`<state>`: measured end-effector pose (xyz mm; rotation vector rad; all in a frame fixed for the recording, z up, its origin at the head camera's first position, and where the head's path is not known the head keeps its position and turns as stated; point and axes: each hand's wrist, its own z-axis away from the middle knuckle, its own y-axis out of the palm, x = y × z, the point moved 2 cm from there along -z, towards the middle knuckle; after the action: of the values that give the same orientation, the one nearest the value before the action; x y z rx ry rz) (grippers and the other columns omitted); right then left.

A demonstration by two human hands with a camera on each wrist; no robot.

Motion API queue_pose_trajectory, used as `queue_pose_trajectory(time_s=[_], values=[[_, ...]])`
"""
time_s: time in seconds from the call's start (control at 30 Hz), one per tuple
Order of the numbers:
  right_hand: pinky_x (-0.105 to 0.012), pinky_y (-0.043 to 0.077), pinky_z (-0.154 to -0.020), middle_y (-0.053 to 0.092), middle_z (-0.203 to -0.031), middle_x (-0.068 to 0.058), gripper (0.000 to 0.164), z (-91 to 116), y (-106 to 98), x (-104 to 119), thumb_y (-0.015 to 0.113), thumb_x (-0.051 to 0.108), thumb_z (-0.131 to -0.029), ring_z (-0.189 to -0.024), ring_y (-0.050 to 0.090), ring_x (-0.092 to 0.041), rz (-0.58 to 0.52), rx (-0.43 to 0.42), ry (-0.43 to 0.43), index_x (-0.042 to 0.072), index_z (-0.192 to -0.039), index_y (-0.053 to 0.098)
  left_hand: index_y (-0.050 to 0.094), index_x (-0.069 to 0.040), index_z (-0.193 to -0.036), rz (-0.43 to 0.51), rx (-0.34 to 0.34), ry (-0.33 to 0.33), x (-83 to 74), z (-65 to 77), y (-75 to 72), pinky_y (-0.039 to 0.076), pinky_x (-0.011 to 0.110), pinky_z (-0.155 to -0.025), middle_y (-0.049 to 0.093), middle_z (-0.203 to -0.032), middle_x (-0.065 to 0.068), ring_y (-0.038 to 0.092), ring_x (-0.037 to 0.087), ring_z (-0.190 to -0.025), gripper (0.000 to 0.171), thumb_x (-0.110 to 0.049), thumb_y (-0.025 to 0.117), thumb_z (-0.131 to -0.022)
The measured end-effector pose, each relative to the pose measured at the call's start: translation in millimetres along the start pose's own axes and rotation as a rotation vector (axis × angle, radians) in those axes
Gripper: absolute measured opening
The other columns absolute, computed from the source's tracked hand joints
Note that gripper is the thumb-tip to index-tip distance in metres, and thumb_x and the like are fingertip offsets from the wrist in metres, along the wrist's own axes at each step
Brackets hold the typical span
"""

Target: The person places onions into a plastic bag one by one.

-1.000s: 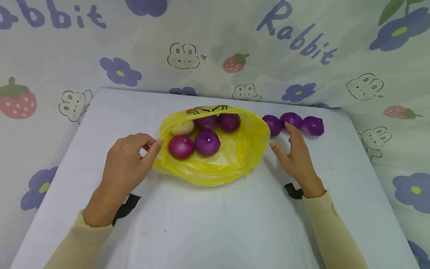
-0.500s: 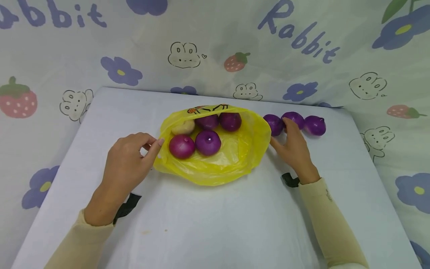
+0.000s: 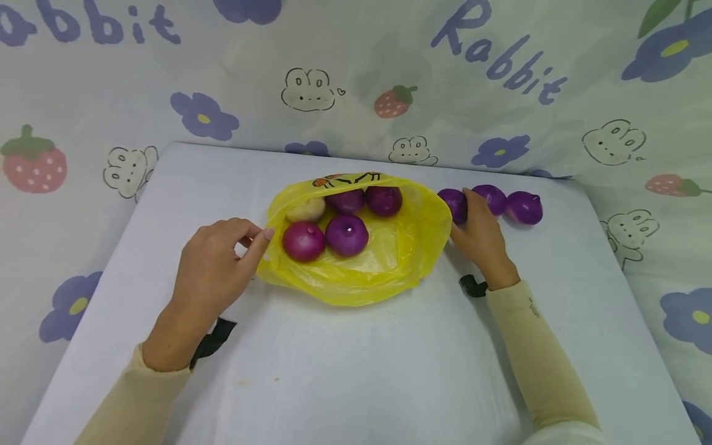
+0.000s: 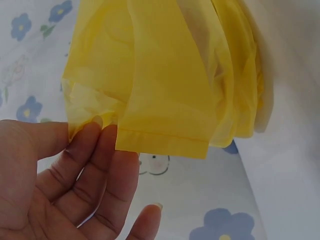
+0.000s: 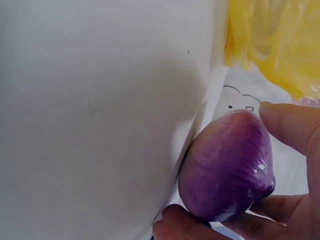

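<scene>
A yellow plastic bag [image 3: 356, 295] lies mouth-open in the head view, its printed far edge raised. Inside are several purple onions [image 3: 347, 236] and a pale round item [image 3: 306, 210], partly hidden. My left hand [image 3: 214, 266] pinches the bag's left rim; in the left wrist view its thumb and fingertips meet on the yellow film [image 4: 165, 100]. Just right of the bag, my right hand [image 3: 483, 241] holds a purple onion [image 3: 453, 204]. The right wrist view has that onion [image 5: 227, 170] between the thumb above and curled fingers below.
Two more purple onions, a middle one [image 3: 491, 199] and a right one [image 3: 525, 207], lie beyond the right hand. A white table [image 3: 356, 383] bears everything. Behind it hangs a cloth [image 3: 345, 37] printed with rabbits, strawberries and flowers.
My right hand has moved inward and slightly away from me, from beside the onions to a grip on the nearest one. The left hand keeps its pinch on the bag.
</scene>
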<state>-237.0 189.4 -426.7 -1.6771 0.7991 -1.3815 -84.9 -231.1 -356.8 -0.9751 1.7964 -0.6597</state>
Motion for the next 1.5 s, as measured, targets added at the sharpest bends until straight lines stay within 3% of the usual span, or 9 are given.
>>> queue_pose_trajectory(time_s=[0.53, 1.07, 1.5], values=[[-0.063, 0.037, -0.113, 0.044, -0.149, -0.035, 0.075, -2, 1, -1, 0.073, 0.029, -0.097, -0.136, 0.046, -0.052, -0.043, 0.005, 0.048, -0.013, -0.15, 0.039, 0.076, -0.002, -0.092, 0.001, -0.007, -0.002, -0.3, 1.2, 1.0, 0.045, 0.041, -0.062, 0.07, -0.08, 0.009, 0.055, 0.024, -0.065, 0.015, -0.016, 0.075, -0.098], [-0.059, 0.039, -0.113, 0.041, -0.156, -0.03, 0.086, 7, -5, -2, 0.075, 0.039, -0.097, -0.139, 0.045, -0.047, -0.108, 0.022, 0.124, -0.005, -0.158, 0.033, 0.076, -0.003, -0.09, 0.01, -0.024, 0.004, 0.1, 0.2, -0.2, 0.044, 0.04, -0.062, 0.07, -0.08, 0.007, 0.054, 0.023, -0.065, 0.015, -0.016, 0.075, -0.098], [-0.056, 0.049, -0.103, 0.041, -0.147, -0.029, 0.086, 31, -21, 5, 0.081, 0.029, -0.094, -0.129, 0.05, -0.044, -0.198, -0.065, 0.046, -0.006, -0.156, 0.033, 0.076, -0.003, -0.09, 0.008, -0.019, -0.003, 0.8, 0.5, 2.0, 0.043, 0.041, -0.063, 0.07, -0.08, 0.008, 0.054, 0.023, -0.065, 0.015, -0.016, 0.075, -0.098]])
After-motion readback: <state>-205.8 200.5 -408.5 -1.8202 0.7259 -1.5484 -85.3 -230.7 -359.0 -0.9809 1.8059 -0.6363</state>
